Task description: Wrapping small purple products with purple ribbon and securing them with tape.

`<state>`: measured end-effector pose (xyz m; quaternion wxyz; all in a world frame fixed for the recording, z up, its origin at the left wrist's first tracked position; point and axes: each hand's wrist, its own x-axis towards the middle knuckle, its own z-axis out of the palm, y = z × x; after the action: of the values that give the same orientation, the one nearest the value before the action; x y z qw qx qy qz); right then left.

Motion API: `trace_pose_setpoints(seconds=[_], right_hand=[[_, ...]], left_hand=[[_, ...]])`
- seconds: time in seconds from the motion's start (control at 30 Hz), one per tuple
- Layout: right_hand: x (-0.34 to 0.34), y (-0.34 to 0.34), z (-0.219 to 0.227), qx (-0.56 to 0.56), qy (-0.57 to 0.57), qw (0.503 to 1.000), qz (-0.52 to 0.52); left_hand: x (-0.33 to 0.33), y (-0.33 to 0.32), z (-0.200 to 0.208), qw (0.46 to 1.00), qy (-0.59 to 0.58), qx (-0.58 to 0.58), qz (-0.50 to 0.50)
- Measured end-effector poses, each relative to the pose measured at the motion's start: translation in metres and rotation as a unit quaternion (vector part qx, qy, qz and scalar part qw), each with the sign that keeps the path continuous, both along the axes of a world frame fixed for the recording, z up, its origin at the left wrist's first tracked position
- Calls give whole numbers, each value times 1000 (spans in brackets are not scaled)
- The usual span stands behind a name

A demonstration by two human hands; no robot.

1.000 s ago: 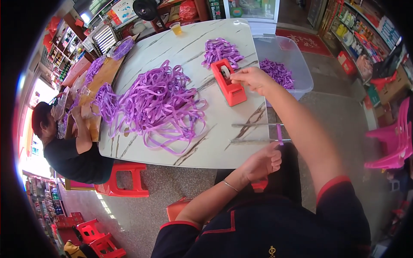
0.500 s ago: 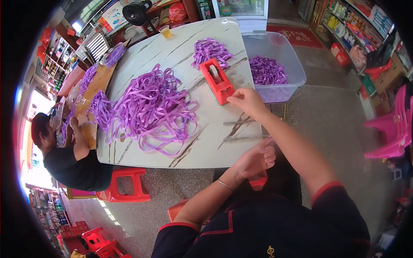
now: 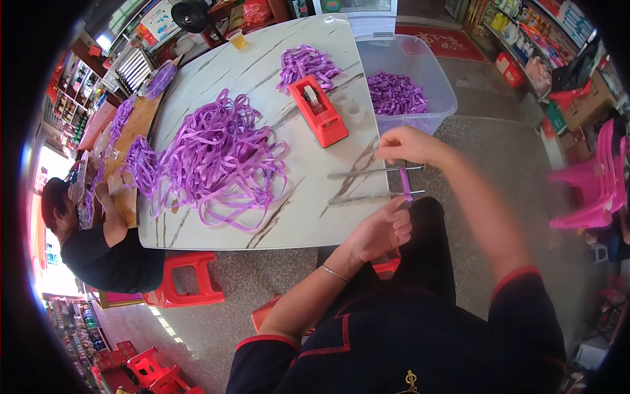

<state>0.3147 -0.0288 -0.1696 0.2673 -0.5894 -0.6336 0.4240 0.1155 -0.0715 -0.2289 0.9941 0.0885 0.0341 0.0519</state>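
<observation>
Ribbon [image 3: 405,184] spanned two rods [image 3: 361,173] | left hand [image 3: 382,230], fingers curled closed, pinched its near end, probably for tautness | right hand [image 3: 410,144] bent nearby, finger gap and hold indistinct

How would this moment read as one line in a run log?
left hand: at purple strip across two rods | right hand: near rods, contents unclear | red tape dispenser: on table | purple ribbon pile: on table
</observation>
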Motion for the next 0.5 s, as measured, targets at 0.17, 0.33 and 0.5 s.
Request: trace_pose_setpoints(seconds=[0.17,0.33,0.5], right_hand=[[12,-31,1,-117,-1,990,76],[16,-41,-2,-95,-103,988,60],[10,-44,6,-51,-233,969,55]], left_hand=[[-1,1,5,1000,6,13,-6],[0,0,4,1000,2,22,-6],[0,0,7,999,10,31,-7]])
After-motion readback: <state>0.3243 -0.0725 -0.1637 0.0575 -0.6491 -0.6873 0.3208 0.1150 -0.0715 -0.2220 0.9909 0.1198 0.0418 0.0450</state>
